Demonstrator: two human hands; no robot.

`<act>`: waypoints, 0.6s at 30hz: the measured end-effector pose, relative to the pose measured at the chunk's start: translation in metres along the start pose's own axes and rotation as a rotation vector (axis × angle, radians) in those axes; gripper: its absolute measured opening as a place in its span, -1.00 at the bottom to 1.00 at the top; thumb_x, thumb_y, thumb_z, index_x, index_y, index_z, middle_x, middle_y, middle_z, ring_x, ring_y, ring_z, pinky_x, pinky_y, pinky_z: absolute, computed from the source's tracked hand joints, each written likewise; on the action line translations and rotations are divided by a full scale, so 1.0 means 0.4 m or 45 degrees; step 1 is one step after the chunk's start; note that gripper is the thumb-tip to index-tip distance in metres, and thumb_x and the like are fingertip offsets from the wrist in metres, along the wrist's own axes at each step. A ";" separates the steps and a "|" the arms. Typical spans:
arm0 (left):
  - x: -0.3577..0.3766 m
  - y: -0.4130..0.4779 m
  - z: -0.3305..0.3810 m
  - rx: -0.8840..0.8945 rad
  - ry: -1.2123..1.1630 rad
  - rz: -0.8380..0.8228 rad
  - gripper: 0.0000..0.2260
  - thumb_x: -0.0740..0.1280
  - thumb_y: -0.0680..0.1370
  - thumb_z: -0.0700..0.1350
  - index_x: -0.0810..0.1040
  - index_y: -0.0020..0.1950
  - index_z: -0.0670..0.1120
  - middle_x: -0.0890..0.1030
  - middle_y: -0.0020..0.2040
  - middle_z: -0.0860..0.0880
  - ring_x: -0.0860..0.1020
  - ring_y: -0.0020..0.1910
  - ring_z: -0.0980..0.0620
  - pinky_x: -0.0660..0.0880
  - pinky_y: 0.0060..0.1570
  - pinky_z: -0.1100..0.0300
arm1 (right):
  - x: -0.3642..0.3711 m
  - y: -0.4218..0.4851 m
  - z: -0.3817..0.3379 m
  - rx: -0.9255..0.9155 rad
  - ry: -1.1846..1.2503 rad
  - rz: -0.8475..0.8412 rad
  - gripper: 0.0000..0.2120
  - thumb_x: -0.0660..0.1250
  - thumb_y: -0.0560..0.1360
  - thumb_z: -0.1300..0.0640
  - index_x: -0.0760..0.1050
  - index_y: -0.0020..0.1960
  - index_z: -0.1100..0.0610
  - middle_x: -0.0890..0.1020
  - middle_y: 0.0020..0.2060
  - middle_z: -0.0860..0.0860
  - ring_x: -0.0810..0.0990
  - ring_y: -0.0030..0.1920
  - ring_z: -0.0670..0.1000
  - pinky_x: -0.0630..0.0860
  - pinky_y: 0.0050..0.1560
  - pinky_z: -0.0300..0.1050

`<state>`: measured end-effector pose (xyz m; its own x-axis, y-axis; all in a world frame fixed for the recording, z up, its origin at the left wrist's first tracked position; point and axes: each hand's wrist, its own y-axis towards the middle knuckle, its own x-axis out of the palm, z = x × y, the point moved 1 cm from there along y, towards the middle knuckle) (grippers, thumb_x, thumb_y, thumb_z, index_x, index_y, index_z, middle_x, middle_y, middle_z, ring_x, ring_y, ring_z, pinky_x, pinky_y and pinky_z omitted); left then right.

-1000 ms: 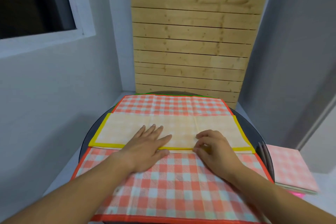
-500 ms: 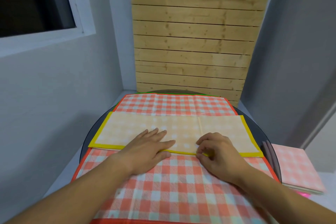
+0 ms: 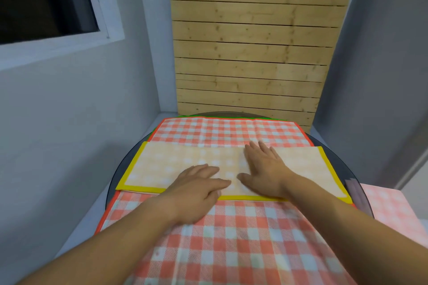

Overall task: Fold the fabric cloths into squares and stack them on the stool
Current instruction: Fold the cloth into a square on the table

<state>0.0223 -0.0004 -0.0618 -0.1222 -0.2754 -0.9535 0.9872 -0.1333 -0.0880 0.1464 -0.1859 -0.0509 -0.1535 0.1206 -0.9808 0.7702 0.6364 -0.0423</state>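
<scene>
Both hands flat, fingers straight. Left hand pressed the near edge of the yellow-bordered cloth; right hand was just beside it, spread on the cloth's middle. Risk, my guess: lifting one end could drag the strip over the red checked cloth beneath, or the layers could creep apart and give a crooked square. The cloth lay as a long folded strip across frame centre, under both palms. Folded pink stack at lower right, well apart.

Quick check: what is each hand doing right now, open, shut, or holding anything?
Left hand: open, fingers straight, resting on the yellow-bordered cloth.
Right hand: open, pressed flat on the same cloth, holding nothing.
</scene>
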 end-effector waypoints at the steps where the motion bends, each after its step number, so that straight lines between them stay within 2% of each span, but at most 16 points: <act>1: -0.005 0.004 0.001 -0.004 -0.016 0.009 -0.61 0.06 0.70 0.07 0.28 0.53 0.28 0.11 0.61 0.16 -0.04 0.59 0.11 -0.06 0.55 0.11 | 0.012 0.006 0.006 0.024 0.025 -0.022 -0.22 0.13 0.57 -0.25 -0.10 0.61 0.09 -0.05 0.61 0.03 -0.16 0.59 0.09 -0.17 0.56 0.07; 6: -0.033 0.049 0.011 -0.091 0.085 0.080 -0.71 0.15 0.64 0.03 0.36 0.36 0.06 0.36 0.34 0.08 0.30 0.34 -0.01 0.25 0.33 0.08 | 0.063 0.003 0.012 0.034 0.024 0.049 -0.23 0.05 0.58 -0.24 -0.12 0.61 0.14 -0.02 0.61 0.04 -0.12 0.59 0.05 -0.17 0.56 0.04; 8: -0.035 0.086 0.014 -0.133 0.082 0.166 -0.70 0.13 0.65 -0.06 0.35 0.39 0.02 0.37 0.37 0.01 0.31 0.35 -0.04 0.27 0.36 0.06 | 0.067 0.004 0.012 0.033 0.004 0.055 -0.25 0.01 0.60 -0.23 -0.14 0.61 0.13 -0.05 0.61 0.03 -0.14 0.59 0.03 -0.18 0.57 0.03; 9: -0.032 0.108 0.019 -0.122 0.062 0.191 -0.64 0.11 0.65 -0.12 0.31 0.46 0.01 0.33 0.46 0.00 0.27 0.45 -0.06 0.23 0.44 0.06 | 0.068 0.005 0.013 0.032 0.001 0.059 -0.28 -0.01 0.61 -0.21 -0.14 0.61 0.13 -0.05 0.61 0.02 -0.15 0.59 0.02 -0.19 0.57 0.02; 11: -0.022 0.156 0.039 -0.101 -0.031 0.151 -0.48 0.07 0.65 -0.22 0.13 0.62 0.00 0.10 0.63 0.03 0.03 0.61 0.02 0.03 0.57 0.10 | 0.067 0.009 0.018 0.027 0.017 0.065 -0.34 -0.04 0.63 -0.13 -0.15 0.61 0.12 -0.06 0.61 0.01 -0.16 0.59 0.00 -0.21 0.57 0.00; 13: -0.009 0.194 0.066 -0.101 -0.095 0.058 -0.43 0.03 0.65 -0.27 -0.04 0.65 -0.02 -0.05 0.66 0.03 -0.11 0.62 0.08 -0.09 0.59 0.10 | 0.068 0.009 0.024 0.027 0.037 0.063 -0.39 -0.06 0.65 -0.05 -0.15 0.61 0.12 -0.06 0.61 0.00 -0.16 0.59 -0.03 -0.23 0.56 -0.04; 15: 0.005 0.218 0.081 -0.121 -0.073 0.016 -0.44 0.00 0.67 -0.25 -0.09 0.65 -0.05 -0.10 0.66 -0.01 -0.15 0.62 0.06 -0.13 0.59 0.08 | 0.071 0.010 0.028 0.024 0.041 0.066 -0.41 -0.06 0.66 0.00 -0.14 0.62 0.12 -0.05 0.61 -0.01 -0.15 0.59 -0.04 -0.23 0.56 -0.06; 18: 0.019 0.232 0.072 -0.163 0.022 0.021 -0.50 -0.06 0.72 -0.09 -0.12 0.65 -0.08 -0.13 0.66 -0.02 -0.18 0.62 0.06 -0.19 0.58 0.09 | 0.073 0.012 0.030 0.025 0.034 0.067 -0.42 -0.06 0.66 0.01 -0.14 0.62 0.12 -0.05 0.61 -0.01 -0.15 0.59 -0.04 -0.22 0.56 -0.06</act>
<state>0.1099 -0.0424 -0.0688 -0.1053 -0.2600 -0.9599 0.9942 -0.0059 -0.1075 0.1531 -0.1885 -0.0819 -0.1291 0.1741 -0.9762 0.7896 0.6135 0.0049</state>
